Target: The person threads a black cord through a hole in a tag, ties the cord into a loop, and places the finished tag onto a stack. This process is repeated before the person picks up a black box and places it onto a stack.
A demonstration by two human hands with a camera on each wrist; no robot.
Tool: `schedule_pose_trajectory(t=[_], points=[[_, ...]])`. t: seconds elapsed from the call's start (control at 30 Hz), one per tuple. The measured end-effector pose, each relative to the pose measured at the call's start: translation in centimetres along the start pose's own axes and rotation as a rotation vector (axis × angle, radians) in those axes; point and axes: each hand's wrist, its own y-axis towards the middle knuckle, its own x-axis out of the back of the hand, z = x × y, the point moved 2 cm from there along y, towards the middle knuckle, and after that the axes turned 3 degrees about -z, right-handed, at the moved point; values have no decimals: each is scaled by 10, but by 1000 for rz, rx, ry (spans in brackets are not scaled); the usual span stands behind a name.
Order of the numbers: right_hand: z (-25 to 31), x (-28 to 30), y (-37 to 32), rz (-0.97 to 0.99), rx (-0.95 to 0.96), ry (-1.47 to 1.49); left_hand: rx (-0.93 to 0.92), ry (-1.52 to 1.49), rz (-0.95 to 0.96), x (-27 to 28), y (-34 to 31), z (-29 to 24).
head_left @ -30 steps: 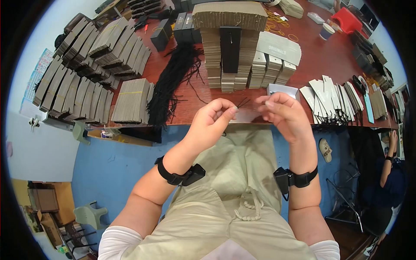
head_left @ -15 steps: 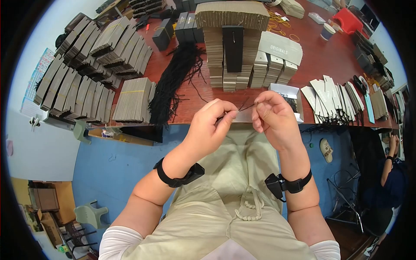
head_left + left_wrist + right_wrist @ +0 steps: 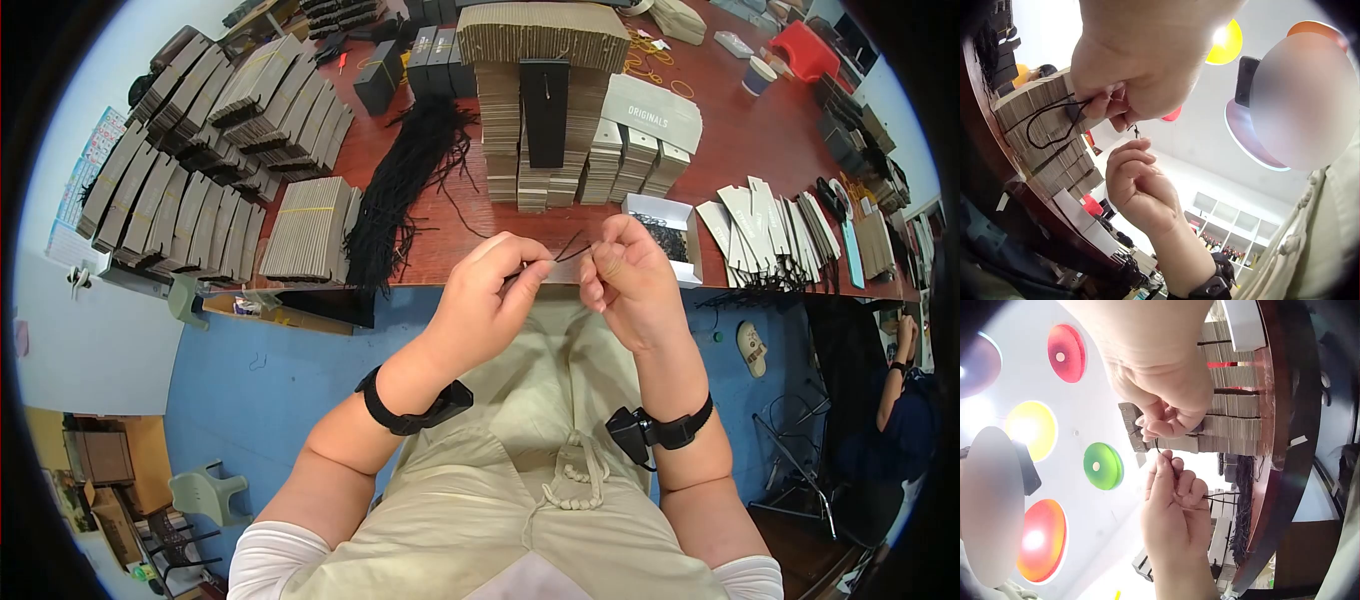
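A thin black cord (image 3: 568, 255) runs between both hands just over the table's front edge. My left hand (image 3: 492, 295) pinches it between thumb and curled fingers; the cord's loop (image 3: 1027, 134) hangs out beyond that hand in the left wrist view. My right hand (image 3: 638, 285) pinches at the cord's free ends with thumb and index finger. A small dark piece (image 3: 1137, 132) shows at the right fingertips in the left wrist view, too small to identify. Behind the right hand stands an open white box (image 3: 690, 272) with small black pieces inside.
Tall stacks of grey-brown card (image 3: 540, 40) rise ahead, a black tag (image 3: 545, 115) against them. A bundle of black cords (image 3: 400, 190) lies left, beside banded card stacks (image 3: 303, 232). White tags with cords (image 3: 742, 228) lie right, and a paper cup (image 3: 757, 76) stands far back.
My right hand has come left and in from beside the white box, its fingers now pinching at the cord ends. The left hand has kept its hold, shifting slightly.
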Motion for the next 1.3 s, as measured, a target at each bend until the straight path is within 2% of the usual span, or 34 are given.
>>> schedule_pose_trajectory(t=[0.4,0.53,0.6,0.7,0.9,1.1,1.2,1.3], points=[[-12,1,0,40,-34,-6,57,-20,44,0,-2,5],[-11,-5,-1,-51,27,-243,47,-125,14,-4,-2,10],[-11,-5,-1,-115,106,-403,29,-61,21,-2,-1,8],[-12,-3,0,-101,184,-389,39,-25,37,-1,-1,5],[-6,-5,3,-148,1,-359,65,7,78,2,1,3],[-6,-8,6,-144,-17,-314,155,-53,84,2,-2,5],[-9,-10,8,-99,24,-244,168,-96,87,2,-2,7],[-14,-7,10,33,47,-37,192,-185,98,2,-3,10]])
